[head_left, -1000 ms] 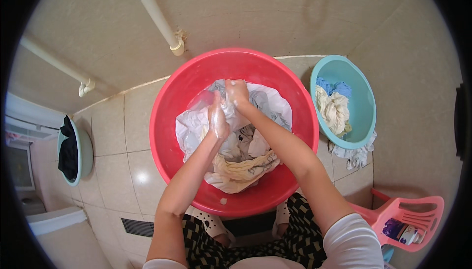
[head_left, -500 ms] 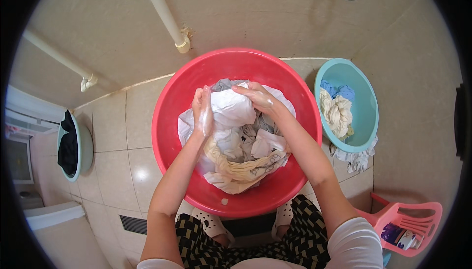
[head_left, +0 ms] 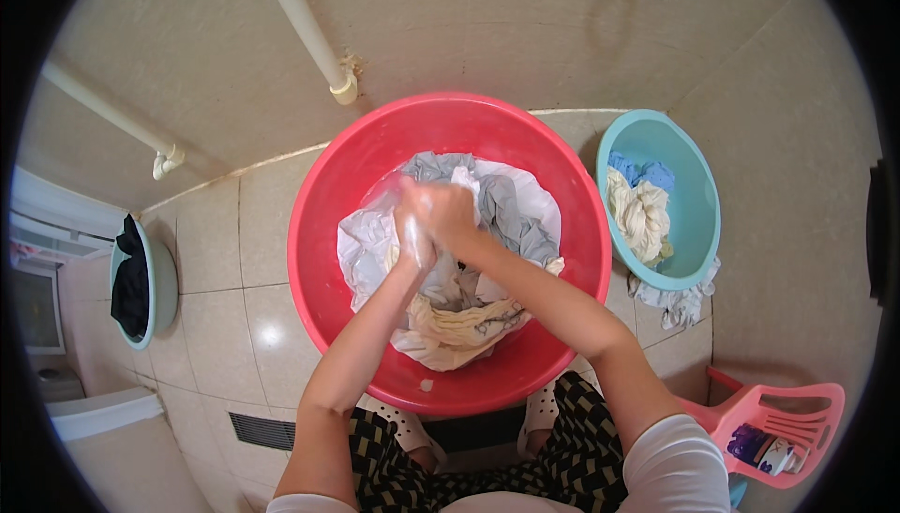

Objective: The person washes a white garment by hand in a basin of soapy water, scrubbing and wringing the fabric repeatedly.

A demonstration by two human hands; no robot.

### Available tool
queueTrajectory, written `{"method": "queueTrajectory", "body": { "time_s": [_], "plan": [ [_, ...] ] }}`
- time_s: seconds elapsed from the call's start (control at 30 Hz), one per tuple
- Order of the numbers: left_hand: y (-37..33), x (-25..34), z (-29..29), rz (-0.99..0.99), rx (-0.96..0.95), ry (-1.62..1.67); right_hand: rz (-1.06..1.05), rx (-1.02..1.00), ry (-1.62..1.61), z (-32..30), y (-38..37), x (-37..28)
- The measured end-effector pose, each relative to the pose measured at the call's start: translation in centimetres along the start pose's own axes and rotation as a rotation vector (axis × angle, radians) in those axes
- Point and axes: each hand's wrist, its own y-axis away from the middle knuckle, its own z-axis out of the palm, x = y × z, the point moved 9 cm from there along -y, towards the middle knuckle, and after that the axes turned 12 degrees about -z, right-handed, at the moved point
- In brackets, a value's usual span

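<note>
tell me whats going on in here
A person is bent over a red basin on the tiled floor, washing clothes by hand. The left hand and right hand are pressed together over the wet pile, gripping a piece of white cloth. A cream garment lies nearer the person. To the right a teal basin holds more laundry, and a pink stool stands close by.

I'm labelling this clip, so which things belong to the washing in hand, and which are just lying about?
In hand:
left hand and right hand, pressed together on the white wet cloth
round red plastic basin
cream garment

Lying about:
turquoise plastic basin of wrung clothes
pink plastic stool
white wall pipe
</note>
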Motion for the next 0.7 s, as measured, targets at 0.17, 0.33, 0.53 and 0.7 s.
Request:
{"method": "queueTrajectory", "body": {
  "time_s": [0.17,0.33,0.53,0.7],
  "plan": [
    [0.4,0.9,-0.3,0.084,0.002,-0.327,0.371,0.075,0.049,-0.4,-0.7,3.7],
    [-0.4,3.4,-0.3,0.084,0.035,-0.273,0.334,0.022,0.005,1.4,0.3,1.0],
    [-3.0,4.6,-2.2,0.098,-0.051,-0.204,0.096,-0.003,-0.003,1.4,0.5,-3.6],
    [-3.6,3.5,-1.7,0.107,-0.123,-0.158,0.095,-0.034,0.051,1.4,0.6,-2.9]
  ]
}}
